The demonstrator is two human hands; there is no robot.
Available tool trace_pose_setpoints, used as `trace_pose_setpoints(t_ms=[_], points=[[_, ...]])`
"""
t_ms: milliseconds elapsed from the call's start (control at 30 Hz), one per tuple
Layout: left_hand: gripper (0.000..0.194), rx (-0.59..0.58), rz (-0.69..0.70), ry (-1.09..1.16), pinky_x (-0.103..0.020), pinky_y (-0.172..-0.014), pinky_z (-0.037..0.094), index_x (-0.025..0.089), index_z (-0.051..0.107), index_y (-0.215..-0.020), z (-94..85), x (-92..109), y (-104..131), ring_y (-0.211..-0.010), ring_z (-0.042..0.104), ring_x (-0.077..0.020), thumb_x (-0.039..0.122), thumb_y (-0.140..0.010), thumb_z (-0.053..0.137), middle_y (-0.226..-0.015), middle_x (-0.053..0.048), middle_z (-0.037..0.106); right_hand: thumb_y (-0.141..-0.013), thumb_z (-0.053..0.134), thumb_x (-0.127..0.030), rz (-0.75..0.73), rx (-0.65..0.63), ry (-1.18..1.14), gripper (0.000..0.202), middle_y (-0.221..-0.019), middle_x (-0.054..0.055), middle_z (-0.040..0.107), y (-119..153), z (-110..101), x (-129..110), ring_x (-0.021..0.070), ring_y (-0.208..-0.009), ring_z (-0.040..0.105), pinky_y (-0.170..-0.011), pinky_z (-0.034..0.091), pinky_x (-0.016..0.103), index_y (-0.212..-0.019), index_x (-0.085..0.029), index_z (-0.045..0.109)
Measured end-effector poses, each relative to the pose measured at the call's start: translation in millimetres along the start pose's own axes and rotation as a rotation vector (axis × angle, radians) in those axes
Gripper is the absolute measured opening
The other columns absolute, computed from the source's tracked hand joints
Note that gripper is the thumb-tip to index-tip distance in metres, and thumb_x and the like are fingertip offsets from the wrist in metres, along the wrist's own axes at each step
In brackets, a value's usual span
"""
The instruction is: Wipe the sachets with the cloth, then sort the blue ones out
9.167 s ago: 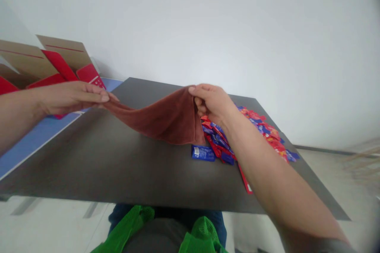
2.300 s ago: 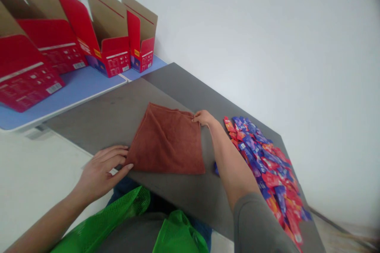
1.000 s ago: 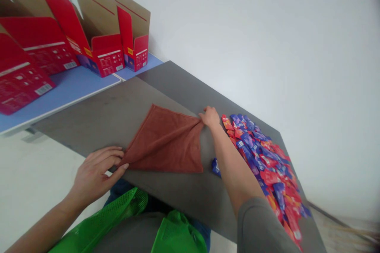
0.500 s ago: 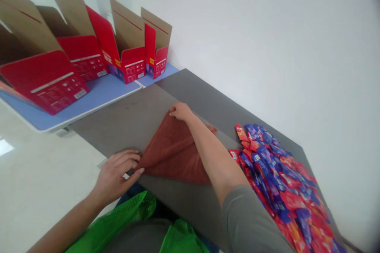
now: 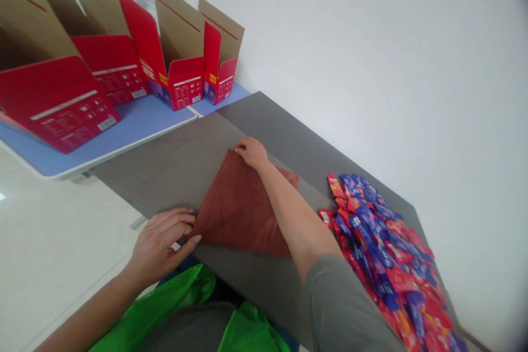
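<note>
A folded brown cloth [image 5: 239, 209] lies on the grey table [image 5: 181, 148] in front of me. Its near left corner is pinched between the thumb and fingers of my left hand [image 5: 165, 239]. At the far left corner, my right hand [image 5: 252, 152] grips the cloth's edge with the fingertips. My right forearm crosses over the cloth and hides part of its right side.
Several open red cardboard boxes [image 5: 185, 82] stand on a blue table [image 5: 140, 121] at the upper left. On the right, a heap of small red and purple packets [image 5: 383, 247] covers part of the grey table. A white wall [image 5: 371, 66] runs behind it.
My right hand has shifted slightly, and the cloth's far left corner now reaches a little further left. The cloth's upper layer looks flatter. My left hand keeps its place.
</note>
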State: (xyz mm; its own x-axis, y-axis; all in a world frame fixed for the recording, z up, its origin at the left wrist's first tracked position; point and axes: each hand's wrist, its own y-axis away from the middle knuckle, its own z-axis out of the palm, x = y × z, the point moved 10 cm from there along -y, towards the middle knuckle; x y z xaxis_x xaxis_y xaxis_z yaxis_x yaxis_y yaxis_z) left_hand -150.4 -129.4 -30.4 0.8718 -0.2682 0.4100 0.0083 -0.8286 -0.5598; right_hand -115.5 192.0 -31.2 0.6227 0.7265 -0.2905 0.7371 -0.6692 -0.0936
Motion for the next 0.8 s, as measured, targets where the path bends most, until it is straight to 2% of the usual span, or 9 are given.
trace_pose_setpoints(t_ms=[100,233,300,367,433,533,600,667,800], points=[[0.013,-0.001,0.006,0.008,-0.046,-0.091,0.051,0.023,0.063,-0.080,0.5,0.2,0.3,-0.108,0.070,-0.0295,0.032,-0.090,0.068,-0.098,-0.004,0.077,-0.098,0.059,-0.037,0.055,0.052,-0.013,0.026,-0.111,0.009,0.067,7.6,-7.0,4.3,0.0221,-0.105,0.060,-0.091,0.045,0.032,-0.115,-0.022,0.071],[0.014,-0.003,-0.004,0.017,-0.047,-0.092,0.051,0.024,0.065,-0.081,0.9,-2.9,0.1,-0.108,0.070,-0.0300,0.033,-0.090,0.067,-0.099,-0.005,0.077,-0.101,0.054,-0.035,0.102,0.157,-0.042,0.025,-0.111,0.009,0.069,43.9,-50.6,7.8,0.0207,-0.104,0.061,-0.089,0.043,0.030,-0.114,-0.020,0.069],[0.014,-0.015,-0.013,0.030,-0.047,-0.094,0.051,0.024,0.066,-0.081,1.1,-6.3,0.0,-0.109,0.070,-0.0301,0.035,-0.090,0.067,-0.099,-0.004,0.078,-0.099,0.056,-0.035,0.103,0.114,-0.018,0.021,-0.102,0.007,0.071,84.4,-71.7,7.4,0.0208,-0.096,0.064,-0.082,0.043,0.029,-0.099,-0.022,0.071],[0.015,-0.040,-0.012,0.054,-0.047,-0.096,0.050,0.025,0.068,-0.082,1.5,-9.6,-0.1,-0.110,0.069,-0.0299,0.037,-0.090,0.067,-0.099,-0.004,0.077,-0.095,0.062,-0.041,0.109,-0.011,-0.012,0.021,-0.092,0.005,0.073,141.6,-81.7,6.6,0.0207,-0.087,0.065,-0.074,0.042,0.029,-0.086,-0.024,0.070],[0.013,-0.071,-0.002,0.085,-0.045,-0.098,0.050,0.026,0.070,-0.086,2.1,-12.3,-0.4,-0.111,0.069,-0.0290,0.038,-0.090,0.067,-0.100,-0.003,0.077,-0.089,0.068,-0.045,0.271,-0.097,0.013,0.021,-0.084,0.004,0.073,211.0,-85.8,19.1,0.0212,-0.078,0.066,-0.066,0.039,0.030,-0.079,-0.026,0.068],[0.016,-0.100,0.006,0.117,-0.043,-0.099,0.050,0.027,0.072,-0.089,2.5,-15.6,-2.1,-0.111,0.068,-0.0274,0.041,-0.091,0.065,-0.102,-0.002,0.077,-0.089,0.068,-0.044,0.607,-0.128,0.025,0.019,-0.086,0.008,0.075,311.1,-76.0,41.2,0.0226,-0.077,0.068,-0.064,0.040,0.031,-0.082,-0.026,0.071],[0.022,-0.097,-0.005,0.106,-0.042,-0.099,0.050,0.026,0.072,-0.086,2.1,-17.8,-4.0,-0.109,0.068,-0.0272,0.046,-0.092,0.063,-0.101,-0.002,0.077,-0.093,0.063,-0.045,0.713,-0.121,-0.013,0.023,-0.088,0.010,0.076,351.6,-57.6,44.4,0.0240,-0.082,0.070,-0.066,0.041,0.031,-0.087,-0.025,0.073],[0.027,-0.086,-0.027,0.078,-0.043,-0.100,0.049,0.025,0.072,-0.082,2.0,-19.9,-5.9,-0.108,0.069,-0.0274,0.049,-0.091,0.061,-0.101,-0.004,0.076,-0.097,0.058,-0.044,0.776,-0.063,-0.069,0.028,-0.089,0.010,0.076,370.4,-41.5,46.8,0.0243,-0.085,0.070,-0.068,0.042,0.030,-0.091,-0.022,0.074],[0.031,-0.097,-0.069,0.052,-0.042,-0.105,0.048,0.024,0.071,-0.079,5.1,-22.1,-7.3,-0.109,0.067,-0.0264,0.050,-0.092,0.059,-0.104,-0.008,0.075,-0.098,0.056,-0.047,0.855,0.092,-0.196,0.033,-0.092,0.009,0.077,378.6,-28.2,56.6,0.0220,-0.085,0.070,-0.068,0.043,0.028,-0.095,-0.020,0.074]])
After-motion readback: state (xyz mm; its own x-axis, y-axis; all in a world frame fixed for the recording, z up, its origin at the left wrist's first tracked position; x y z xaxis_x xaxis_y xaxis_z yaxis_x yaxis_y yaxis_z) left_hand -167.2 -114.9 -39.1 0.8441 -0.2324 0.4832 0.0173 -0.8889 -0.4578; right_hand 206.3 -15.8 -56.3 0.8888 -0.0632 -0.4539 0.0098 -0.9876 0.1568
